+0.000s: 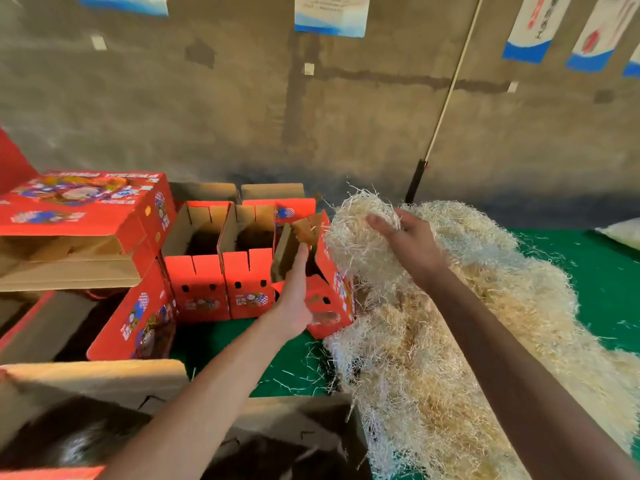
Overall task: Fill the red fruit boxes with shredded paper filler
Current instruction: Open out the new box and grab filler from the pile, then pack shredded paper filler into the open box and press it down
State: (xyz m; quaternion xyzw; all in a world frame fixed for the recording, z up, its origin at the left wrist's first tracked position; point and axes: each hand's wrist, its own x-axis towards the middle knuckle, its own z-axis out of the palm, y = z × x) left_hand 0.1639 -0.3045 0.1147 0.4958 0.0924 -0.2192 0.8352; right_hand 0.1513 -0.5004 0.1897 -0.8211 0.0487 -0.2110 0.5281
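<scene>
Bare concrete wall (242,98) fills the top half, white-and-blue posters (330,13) hung along its upper edge, pale pole with black foot (446,95) leaning against it right of centre. Green table cover (606,271) below, loose paper strands scattered on it.

Big heap of shredded paper filler (450,323), pale straw colour, runs from centre down to the bottom right, lying on the green cover and touching the nearest red box.

Left side: stack of large red printed cartons (79,209), top one closed, brown flaps showing under it; a larger open carton (138,317) beneath, cartoon print on its side. Brown cardboard flaps (93,379) along the bottom edge, contents dark and blurred, cannot tell what.

Centre: row of small red fruit boxes, open at top. Left box (199,289) and middle box (247,289) upright, side by side, insides dark. Right box (332,289) tilted, its far side leaning against the filler heap.

Right hand (408,237) raised above the heap, just beside the tilted box, fingers curled into a clump of filler (360,226), holding it up; clump still joined to the heap by trailing strands.

Left hand (294,296) at the tilted box's near side, palm up against the red wall, fingers extended and fairly straight, reaching to the brown inner flap (285,251) at the opening; pressing, not wrapped around anything.
</scene>
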